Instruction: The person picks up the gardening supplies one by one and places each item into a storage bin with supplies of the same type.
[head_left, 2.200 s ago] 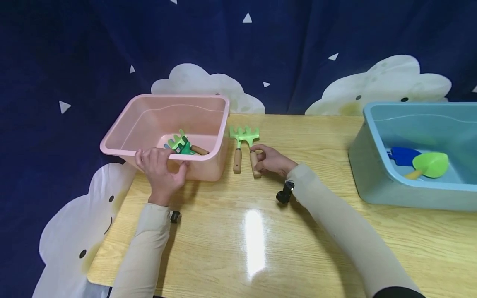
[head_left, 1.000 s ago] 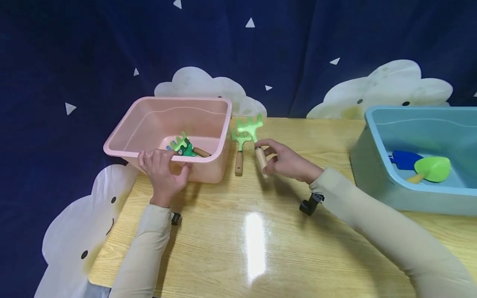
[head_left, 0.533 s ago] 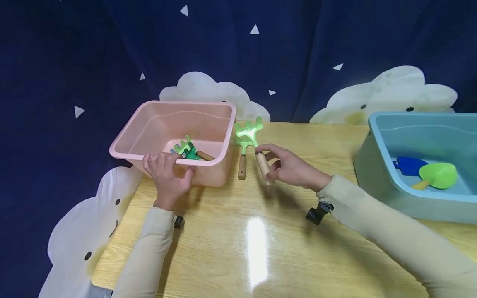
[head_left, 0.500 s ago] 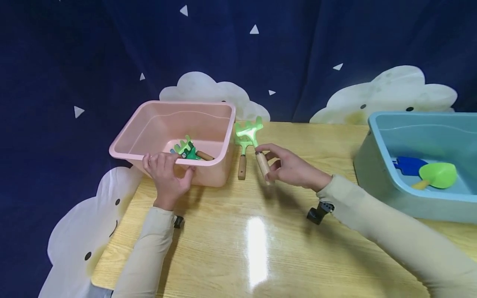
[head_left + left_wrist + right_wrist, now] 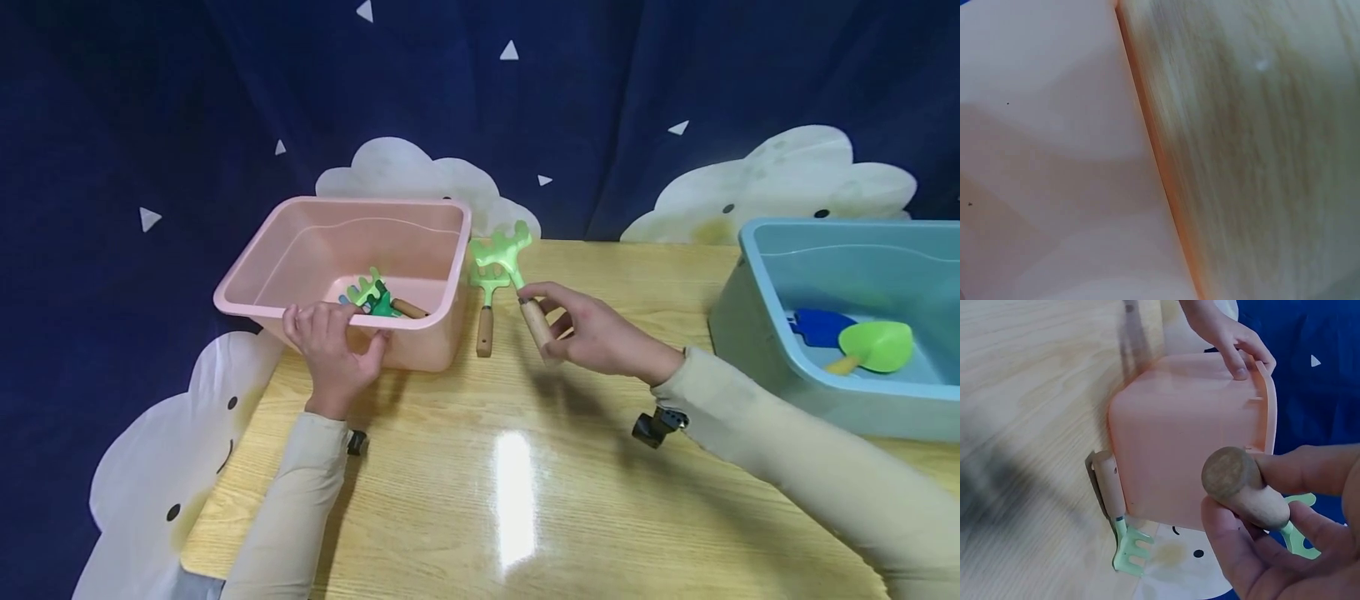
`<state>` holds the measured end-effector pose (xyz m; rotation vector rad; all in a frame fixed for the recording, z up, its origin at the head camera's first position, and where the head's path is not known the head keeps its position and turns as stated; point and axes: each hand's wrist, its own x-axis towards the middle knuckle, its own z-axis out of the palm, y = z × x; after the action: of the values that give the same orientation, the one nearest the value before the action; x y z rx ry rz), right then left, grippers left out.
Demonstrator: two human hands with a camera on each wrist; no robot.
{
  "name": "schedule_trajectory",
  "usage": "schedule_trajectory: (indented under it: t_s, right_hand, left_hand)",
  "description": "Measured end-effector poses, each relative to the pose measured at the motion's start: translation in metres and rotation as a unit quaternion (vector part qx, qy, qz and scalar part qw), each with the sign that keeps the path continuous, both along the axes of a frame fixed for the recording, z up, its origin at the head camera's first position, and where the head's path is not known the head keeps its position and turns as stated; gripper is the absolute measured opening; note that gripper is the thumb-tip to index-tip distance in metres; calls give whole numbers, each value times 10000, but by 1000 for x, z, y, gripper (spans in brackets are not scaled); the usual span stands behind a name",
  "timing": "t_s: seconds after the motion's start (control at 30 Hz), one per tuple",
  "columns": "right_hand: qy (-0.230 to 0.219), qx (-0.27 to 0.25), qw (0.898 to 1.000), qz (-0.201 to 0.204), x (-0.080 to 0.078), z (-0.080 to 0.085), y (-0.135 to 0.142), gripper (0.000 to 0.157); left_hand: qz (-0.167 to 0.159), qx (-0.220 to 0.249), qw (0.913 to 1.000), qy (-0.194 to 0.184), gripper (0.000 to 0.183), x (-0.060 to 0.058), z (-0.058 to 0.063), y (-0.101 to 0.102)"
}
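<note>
My right hand (image 5: 596, 333) pinches the wooden handle of a light green toy hand rake (image 5: 501, 250), its tines pointing away toward the curtain. The right wrist view shows thumb and fingers round that handle (image 5: 1241, 487), above the table. A second green hand rake (image 5: 486, 312) lies on the table under the first one's head, beside the pink bin (image 5: 450, 275). My left hand (image 5: 333, 354) grips the pink bin's front rim, fingers over the edge and thumb on the outer wall. The left wrist view holds only the bin's wall (image 5: 1054, 156) and the tabletop.
Inside the pink bin lie small tools, among them a green rake (image 5: 367, 287) and a wooden handle (image 5: 408, 308). At the right a blue bin (image 5: 750, 292) contains a blue shovel head (image 5: 821, 327) and a green shovel (image 5: 876, 346). A dark blue curtain (image 5: 585, 108) hangs behind the wooden table (image 5: 435, 483).
My right hand has lifted one rake off the table by its handle, moving it slightly right and up. My left hand stays on the pink bin's rim.
</note>
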<state>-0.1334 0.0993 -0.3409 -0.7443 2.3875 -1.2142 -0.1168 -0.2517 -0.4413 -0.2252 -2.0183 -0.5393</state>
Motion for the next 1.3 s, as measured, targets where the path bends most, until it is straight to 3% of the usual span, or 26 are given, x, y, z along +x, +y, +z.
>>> schedule_trajectory:
  t_s: [0.27, 0.53, 0.97, 1.1, 1.2, 1.3]
  right_hand:
    - [740, 411, 9960, 269, -1, 7, 10, 67]
    - [936, 489, 9938, 356, -8, 17, 12, 65]
    - [1590, 858, 9806, 756, -13, 35, -1, 70]
    - [1884, 879, 9727, 1028, -18, 43, -10, 61]
    - [1973, 791, 9697, 1205, -25, 48, -20, 56]
    - [1881, 776, 9701, 1321, -31, 54, -30, 61]
  left_hand:
    - [7, -28, 10000, -14, 46, -2, 1, 0]
    - [-17, -16, 10000, 14, 46, -3, 2, 1]
    - [-37, -34, 9999, 89, 45, -5, 3, 4]
    - [0, -64, 10000, 73, 46, -4, 2, 3]
    - [12, -23, 10000, 66, 47, -2, 0, 1]
    - [17, 10, 10000, 71, 48, 0, -1, -1]
